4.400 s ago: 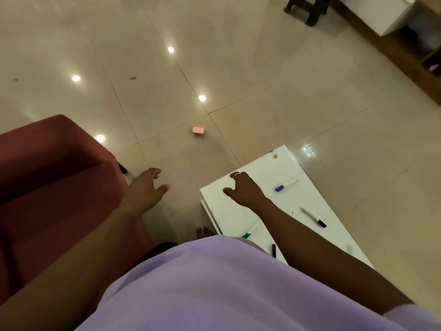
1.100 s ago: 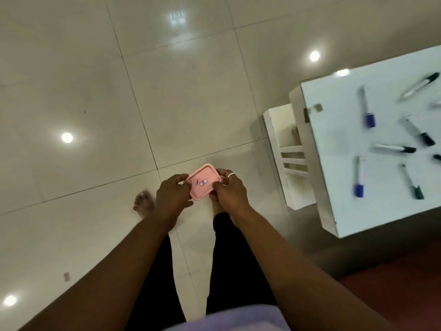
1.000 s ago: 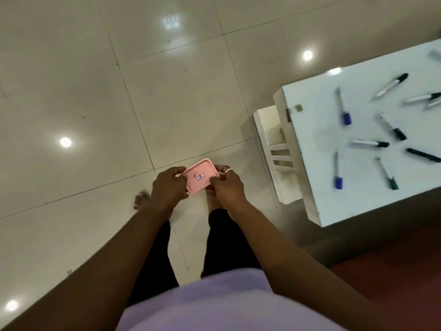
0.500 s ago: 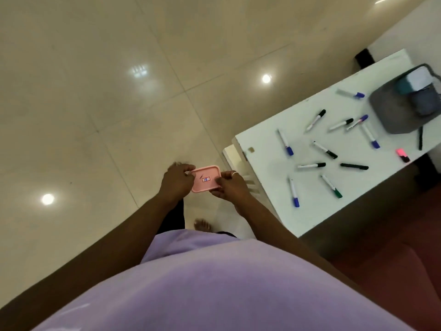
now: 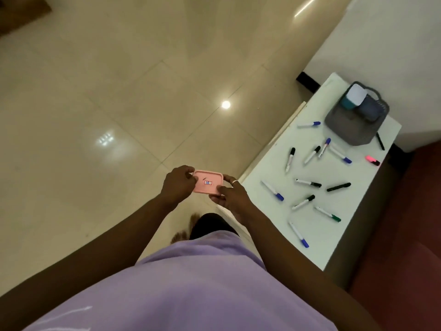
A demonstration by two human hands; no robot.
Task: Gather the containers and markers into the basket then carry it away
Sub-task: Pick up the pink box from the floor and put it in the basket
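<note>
A small pink container with a label on its lid is held over the floor between both hands. My left hand grips its left end and my right hand grips its right end. To the right stands a white table with several markers scattered on it, among them a blue-capped one, a black one and a pink highlighter. At the table's far end sits a grey basket holding a teal container with a white lid and a dark blue one.
Glossy beige floor tiles stretch to the left and ahead. A dark red sofa borders the table on the right. A white wall rises behind the basket. My bare feet show below the hands.
I picked the pink container off the floor with both hands. Since then the view has swung right, bringing the whole table and the basket into sight; the grip on the container is unchanged.
</note>
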